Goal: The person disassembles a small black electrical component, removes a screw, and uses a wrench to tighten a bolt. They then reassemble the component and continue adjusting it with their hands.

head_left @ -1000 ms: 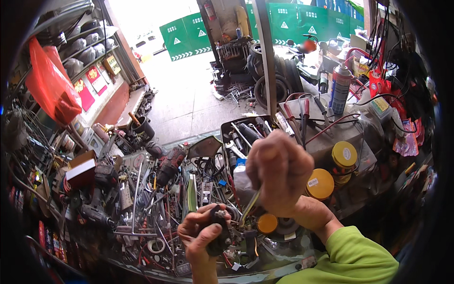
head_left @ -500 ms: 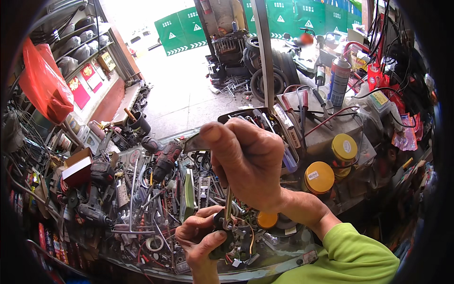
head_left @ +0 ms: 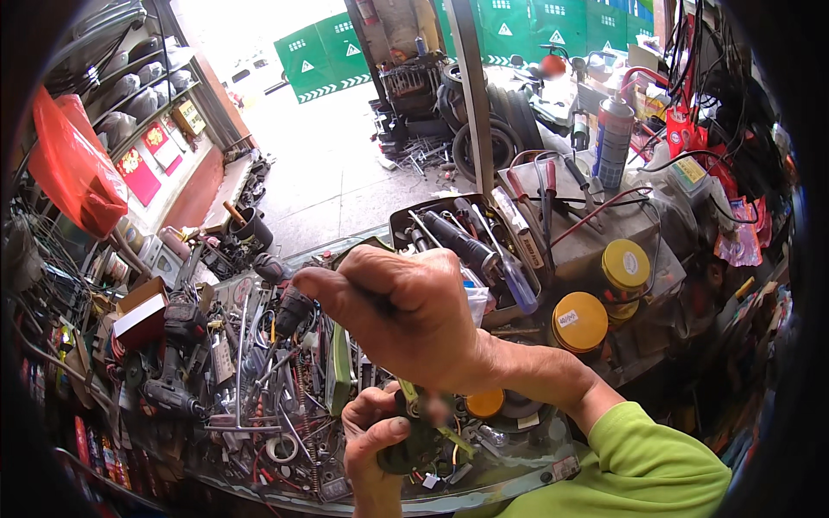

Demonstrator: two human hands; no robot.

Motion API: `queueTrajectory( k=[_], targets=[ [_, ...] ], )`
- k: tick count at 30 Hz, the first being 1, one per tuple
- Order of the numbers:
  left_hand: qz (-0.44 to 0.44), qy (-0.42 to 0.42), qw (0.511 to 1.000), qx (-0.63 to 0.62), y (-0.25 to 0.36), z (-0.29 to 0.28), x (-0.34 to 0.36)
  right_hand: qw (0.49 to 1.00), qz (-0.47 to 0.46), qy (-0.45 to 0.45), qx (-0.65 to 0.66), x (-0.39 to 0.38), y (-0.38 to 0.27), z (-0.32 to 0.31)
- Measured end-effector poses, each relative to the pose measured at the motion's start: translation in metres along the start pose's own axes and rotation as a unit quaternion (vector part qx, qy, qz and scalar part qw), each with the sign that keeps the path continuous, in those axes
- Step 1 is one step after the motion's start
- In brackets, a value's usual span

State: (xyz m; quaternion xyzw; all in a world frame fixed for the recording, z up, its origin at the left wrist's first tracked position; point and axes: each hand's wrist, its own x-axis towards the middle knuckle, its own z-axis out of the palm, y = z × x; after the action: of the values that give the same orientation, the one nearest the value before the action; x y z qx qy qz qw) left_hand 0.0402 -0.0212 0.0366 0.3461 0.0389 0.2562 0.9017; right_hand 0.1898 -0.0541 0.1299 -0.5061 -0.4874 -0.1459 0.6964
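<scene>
My left hand [head_left: 370, 436] is closed around a dark, rounded part [head_left: 402, 456] above the near edge of the bench, thumb on top and fingers curled behind. Just above it, my right hand [head_left: 406, 315] is clenched in a fist, thumb pointing left. Below that fist a short stretch of a shiny metal wrench [head_left: 409, 395] shows, running down to the part. The rest of the wrench is hidden by my hand. A blurred greenish strip [head_left: 458, 442] crosses beside the part; I cannot tell what it belongs to. Thin wires [head_left: 455, 462] lie close by.
Loose tools and hardware crowd the bench on the left, among them a cordless drill [head_left: 177, 380] and a roll of tape [head_left: 281, 447]. Beyond my right hand stands a tool tray [head_left: 399, 226] with screwdrivers. Yellow-lidded jars [head_left: 579, 321] and a spray can [head_left: 613, 142] are at right.
My right fist has swung left and slightly down, uncovering the tool tray behind it. My left hand has shifted slightly right, still gripping the dark part. The wrench is now more hidden.
</scene>
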Motion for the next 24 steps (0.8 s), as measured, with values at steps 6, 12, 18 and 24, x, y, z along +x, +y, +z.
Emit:
queueTrajectory(
  k=[6, 12, 18, 24],
  targets=[
    [-0.025, 0.023, 0.999, -0.005, -0.002, 0.003, 0.0, 0.995, 0.083, -0.021, -0.056, -0.004, 0.012, -0.01],
    [-0.062, 0.01, 0.997, -0.046, -0.006, 0.0, 0.002, 0.997, 0.016, -0.048, -0.06, -0.014, 0.028, -0.03],
    [-0.081, -0.058, 0.995, 0.011, -0.009, -0.004, -0.003, 0.961, -0.231, -0.123, -0.085, -0.011, 0.045, -0.054],
    [-0.065, -0.071, 0.995, -0.003, -0.001, 0.011, -0.009, 0.953, -0.2, -0.203, -0.105, -0.056, 0.056, -0.031]
  ],
)
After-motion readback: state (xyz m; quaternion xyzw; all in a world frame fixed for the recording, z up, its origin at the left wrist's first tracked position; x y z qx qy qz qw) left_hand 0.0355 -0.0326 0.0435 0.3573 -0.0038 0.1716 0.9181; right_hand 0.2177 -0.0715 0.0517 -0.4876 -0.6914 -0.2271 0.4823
